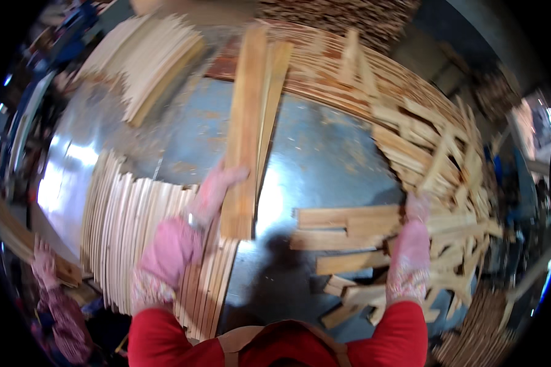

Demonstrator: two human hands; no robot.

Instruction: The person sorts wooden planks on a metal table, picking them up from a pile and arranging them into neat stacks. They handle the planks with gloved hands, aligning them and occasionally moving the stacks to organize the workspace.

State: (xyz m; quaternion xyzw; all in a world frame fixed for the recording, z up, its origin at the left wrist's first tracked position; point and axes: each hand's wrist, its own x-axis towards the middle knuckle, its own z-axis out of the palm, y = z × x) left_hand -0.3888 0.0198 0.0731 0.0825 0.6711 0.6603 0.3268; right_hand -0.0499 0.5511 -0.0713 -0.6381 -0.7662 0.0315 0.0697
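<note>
My left hand (217,186), in a pink glove, grips the left edge of a long, flat wooden board (242,134), its fingers lying over the top face. A second, narrower yellowish board (274,98) lies partly beneath it, on the blue-grey metal table (321,153). On the right, my gloved right hand (417,209) reaches into a jumbled heap of wooden strips (450,229). A pale strip (436,164) slants just beyond its fingers. Blur hides whether those fingers close on any wood. Several short boards (349,221) lie left of that hand.
Rows of strips on edge (125,214) stand near left, with another stack (144,61) far left. A wide slatted wood layer (324,67) covers the far side. At lower left, another person's gloved hand (44,263) holds a board (18,235). More wood (480,330) is stacked lower right.
</note>
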